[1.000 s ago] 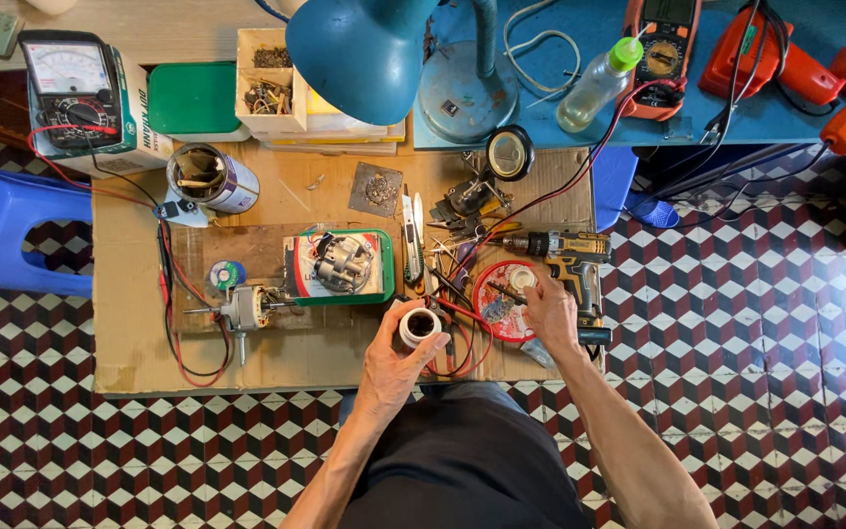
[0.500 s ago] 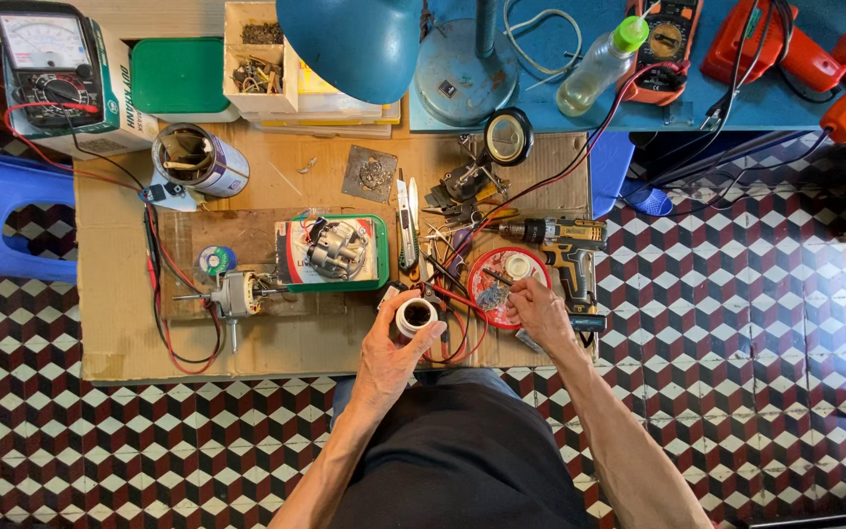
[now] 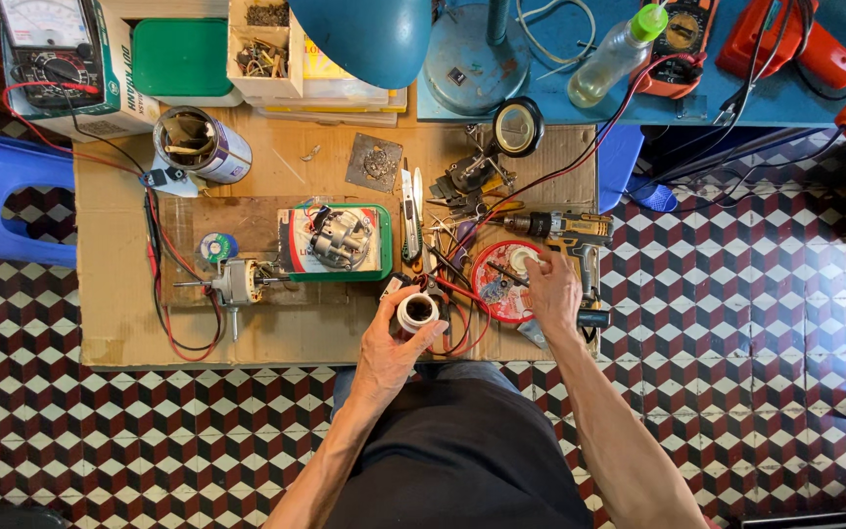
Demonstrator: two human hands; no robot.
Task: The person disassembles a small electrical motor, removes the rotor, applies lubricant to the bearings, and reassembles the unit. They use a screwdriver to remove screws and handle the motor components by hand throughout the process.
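Left hand [image 3: 391, 345] fingers clenched around white cylinder [image 3: 416, 312], lower centre; right hand [image 3: 552, 286] fingers picked into red tray [image 3: 490, 257]. Cylinder best held upright, steady.

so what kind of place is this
Probably a small home repair bench for electrical gear: a multimeter, a cordless drill and a bare motor crowd a low table. The left hand holds a small cylinder; the right hand reaches into a red dish.

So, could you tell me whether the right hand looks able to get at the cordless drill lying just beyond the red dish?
Probably yes. The right hand rests over the red dish, and the cordless drill lies uncovered right beside its fingertips, with only loose wires nearby.
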